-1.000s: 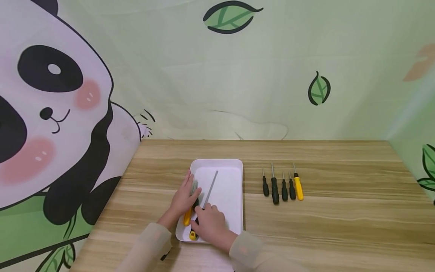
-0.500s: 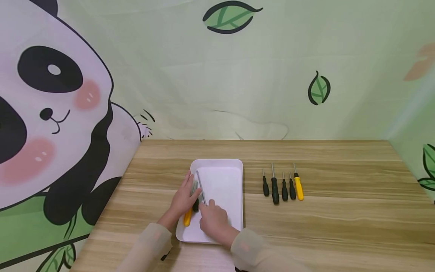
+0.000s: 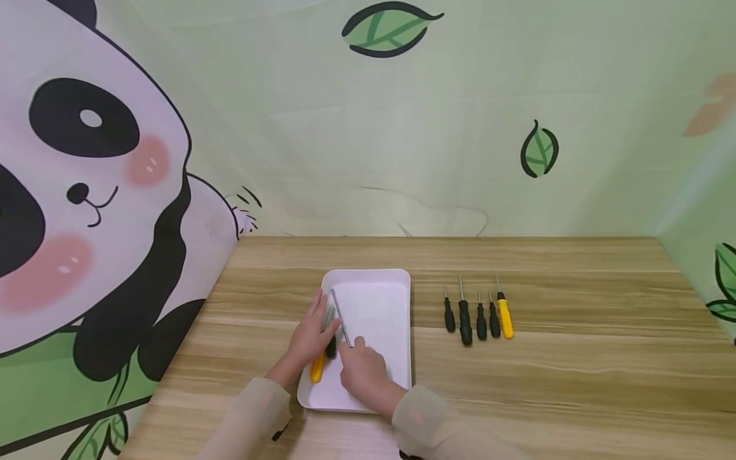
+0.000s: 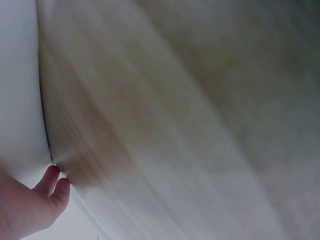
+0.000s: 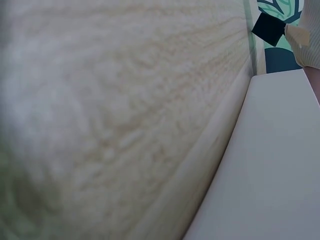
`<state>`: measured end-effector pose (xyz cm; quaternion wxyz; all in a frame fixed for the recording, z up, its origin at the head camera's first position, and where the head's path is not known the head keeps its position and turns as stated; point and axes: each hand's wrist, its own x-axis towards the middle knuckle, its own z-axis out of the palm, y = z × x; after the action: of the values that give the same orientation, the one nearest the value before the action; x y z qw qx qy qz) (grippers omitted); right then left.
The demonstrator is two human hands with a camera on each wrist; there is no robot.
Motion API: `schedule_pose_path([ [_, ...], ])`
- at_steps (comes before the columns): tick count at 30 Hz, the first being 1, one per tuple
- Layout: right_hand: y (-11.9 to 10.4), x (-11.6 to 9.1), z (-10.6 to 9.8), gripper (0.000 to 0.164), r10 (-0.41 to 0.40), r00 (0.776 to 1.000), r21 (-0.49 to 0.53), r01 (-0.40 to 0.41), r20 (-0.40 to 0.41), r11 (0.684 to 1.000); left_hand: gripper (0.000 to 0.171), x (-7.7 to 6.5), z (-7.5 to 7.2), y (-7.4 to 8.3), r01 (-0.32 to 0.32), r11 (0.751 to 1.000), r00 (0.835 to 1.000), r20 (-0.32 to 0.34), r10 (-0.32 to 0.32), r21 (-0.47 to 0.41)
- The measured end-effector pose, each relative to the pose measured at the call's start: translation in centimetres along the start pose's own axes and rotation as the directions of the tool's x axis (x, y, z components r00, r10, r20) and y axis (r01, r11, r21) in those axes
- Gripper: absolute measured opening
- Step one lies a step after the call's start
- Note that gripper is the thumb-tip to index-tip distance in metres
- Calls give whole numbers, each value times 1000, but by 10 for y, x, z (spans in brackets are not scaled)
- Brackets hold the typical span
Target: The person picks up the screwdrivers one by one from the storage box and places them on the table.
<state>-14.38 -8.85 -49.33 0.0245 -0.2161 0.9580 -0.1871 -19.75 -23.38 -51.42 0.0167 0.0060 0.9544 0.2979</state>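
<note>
A white tray (image 3: pixel 385 313) lies on the table in the head view. My right hand (image 3: pixel 365 374) grips a long-shafted screwdriver (image 3: pixel 340 316) in its left half, fist covering the handle, shaft pointing away towards the far left corner. My left hand (image 3: pixel 308 335) rests on the tray's left rim with fingers extended. Its thumb reaches over two more screwdrivers, one with a yellow handle (image 3: pixel 317 367) and one with a black handle (image 3: pixel 331 347); the hand partly covers them. In the left wrist view, fingertips (image 4: pixel 61 189) touch the tray's edge.
Right of the tray, several screwdrivers stand in a row on the wooden table (image 3: pixel 575 383), shafts pointing away: black ones, such as the largest (image 3: pixel 466 322), and a yellow one (image 3: pixel 505 318). A printed cloth backdrop (image 3: pixel 322 147) rises behind the table.
The long screwdriver's shaft has swung left, now lying close beside the other two. My right hand has shifted slightly right and now covers the yellow-ended handle. The left hand stays put.
</note>
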Motion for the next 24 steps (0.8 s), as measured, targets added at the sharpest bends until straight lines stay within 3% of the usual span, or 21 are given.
schedule_pose_path([
  [11,6,1,-2,23,-6,1000,-3,6,-30,1000,68,0,1,-1,8,1000,1000,3,-8,0],
  [24,19,5,-12,15,-8,984,27,13,-180,1000,67,1,1,-1,14,1000,1000,10,-14,6],
])
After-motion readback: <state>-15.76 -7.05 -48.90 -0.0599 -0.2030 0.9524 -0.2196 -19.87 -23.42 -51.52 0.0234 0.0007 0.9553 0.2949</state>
